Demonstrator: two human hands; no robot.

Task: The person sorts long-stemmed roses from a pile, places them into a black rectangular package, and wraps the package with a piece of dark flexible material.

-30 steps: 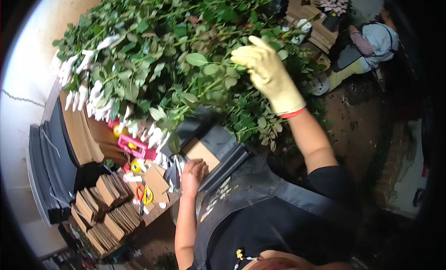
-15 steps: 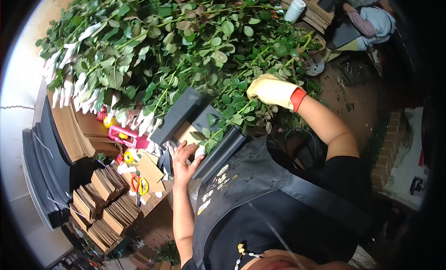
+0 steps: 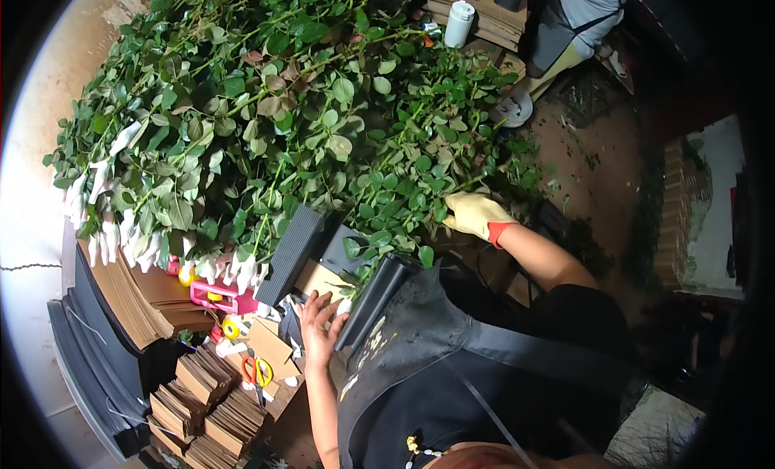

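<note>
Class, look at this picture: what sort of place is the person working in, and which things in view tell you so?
Probably a flower-packing workshop. A big heap of leafy cut stems with wrapped white buds covers the bench, stacks of cardboard sheets lie beside it, and the right hand wears a yellow glove.

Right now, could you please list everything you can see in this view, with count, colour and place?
Leafy stems: large heap, green, white-wrapped heads at left edge.
Cardboard pieces: several stacks, brown, lower left.
Scissors: one, orange and yellow handles, by the stacks.
Pink tool: one, below the heap.
White cylinder container: one, top.
Another person: top right.
Black apron: one, worn.
Left hand: bare, on cardboard.
Right hand: yellow glove, in the stems.
</note>
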